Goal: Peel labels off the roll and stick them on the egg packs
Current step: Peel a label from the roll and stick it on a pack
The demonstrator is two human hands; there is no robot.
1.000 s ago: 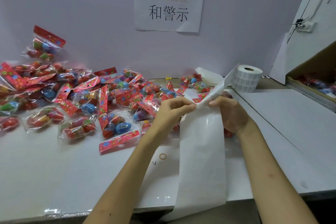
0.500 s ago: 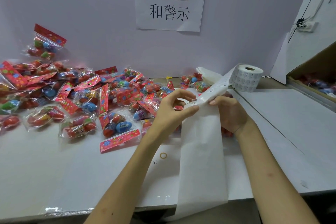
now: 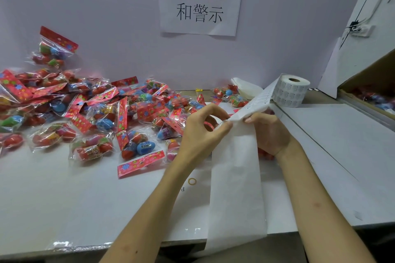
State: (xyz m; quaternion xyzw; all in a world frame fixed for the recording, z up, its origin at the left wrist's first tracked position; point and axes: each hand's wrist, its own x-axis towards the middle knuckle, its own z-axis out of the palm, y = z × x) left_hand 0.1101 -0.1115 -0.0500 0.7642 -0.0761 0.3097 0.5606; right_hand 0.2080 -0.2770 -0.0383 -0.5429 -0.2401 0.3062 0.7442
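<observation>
Left hand (image 3: 201,132) pinches the strip (image 3: 256,100) at its fold; right hand (image 3: 269,132) grips it from behind. Roll (image 3: 290,92) sits back-right on the worktop (image 3: 64,198), egg packs (image 3: 96,117) heaped left. Bare backing (image 3: 237,188) hangs over the front edge, so it looks well underway with plenty left.

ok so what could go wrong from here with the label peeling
The label strip runs straight from the label roll to the right hand; a hard pull may drag or tip the loose roll. The left hand pinches the strip's edge, so a label could fold onto itself or stick to the fingers. The spent backing paper hangs over the table edge and might snag.
</observation>
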